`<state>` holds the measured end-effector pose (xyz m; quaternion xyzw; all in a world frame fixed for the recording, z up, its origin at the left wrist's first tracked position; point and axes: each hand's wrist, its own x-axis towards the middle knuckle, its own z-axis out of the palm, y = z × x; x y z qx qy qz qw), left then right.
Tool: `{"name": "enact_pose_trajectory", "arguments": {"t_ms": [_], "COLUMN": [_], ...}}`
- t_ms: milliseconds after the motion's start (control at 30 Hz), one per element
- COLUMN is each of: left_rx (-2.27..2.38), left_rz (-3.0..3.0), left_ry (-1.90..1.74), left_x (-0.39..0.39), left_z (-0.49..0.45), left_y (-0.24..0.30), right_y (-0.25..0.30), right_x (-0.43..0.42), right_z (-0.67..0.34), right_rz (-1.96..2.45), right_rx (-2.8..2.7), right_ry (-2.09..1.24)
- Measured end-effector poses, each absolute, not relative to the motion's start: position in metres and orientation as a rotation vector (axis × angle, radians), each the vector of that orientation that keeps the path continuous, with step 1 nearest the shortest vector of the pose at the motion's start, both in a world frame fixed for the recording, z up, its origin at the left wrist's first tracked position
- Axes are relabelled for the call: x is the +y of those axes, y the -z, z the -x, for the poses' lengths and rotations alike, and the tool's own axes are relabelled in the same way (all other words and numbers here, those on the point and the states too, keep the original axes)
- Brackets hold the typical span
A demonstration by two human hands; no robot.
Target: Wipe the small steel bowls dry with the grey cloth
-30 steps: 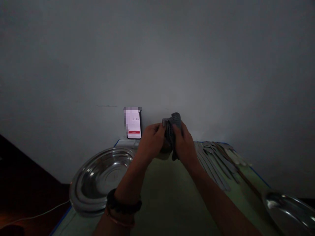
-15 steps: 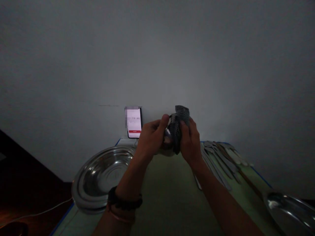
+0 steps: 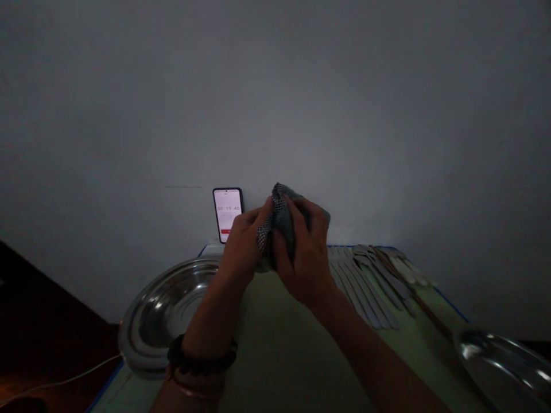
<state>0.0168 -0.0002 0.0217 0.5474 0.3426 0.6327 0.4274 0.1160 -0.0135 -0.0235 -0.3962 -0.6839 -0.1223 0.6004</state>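
A dark checked cloth [image 3: 282,226] is bunched between my two hands, above the far part of the table. My right hand [image 3: 305,255] is closed on the cloth, its fingers pressing into the folds. Beside it, my left hand [image 3: 241,245] is closed round a shiny, rounded metal object, which the cloth and fingers now hide almost wholly; its exact kind cannot be made out. Part of the cloth hangs over my left fingers.
A wide steel basin [image 3: 144,304] stands on the left of the green table [image 3: 275,355]. Forks and spoons [image 3: 365,287] lie in rows at right, near a long-handled steel ladle or pan [image 3: 503,364]. A phone [image 3: 228,215] showing a timer leans on the wall [image 3: 275,103].
My right hand and the cloth have moved left, over the metal object, which showed shiny between my hands before. More of the forks at right is now uncovered.
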Motion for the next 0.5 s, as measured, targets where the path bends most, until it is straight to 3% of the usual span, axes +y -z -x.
{"name": "enact_pose_trajectory", "arguments": {"t_ms": [233, 500], "left_rx": [0.856, 0.574], "left_rz": [-1.235, -0.837], "left_ry": [-1.488, -1.690], "left_x": [0.010, 0.011], "left_z": [-0.014, -0.021], "left_y": [-0.010, -0.020], "right_y": [0.023, 0.034], "right_x": [0.003, 0.015], "right_z": [-0.146, -0.138], "right_rz": [0.811, 0.779], "right_rx": [-1.510, -1.161], "right_ry": [0.112, -0.170]}}
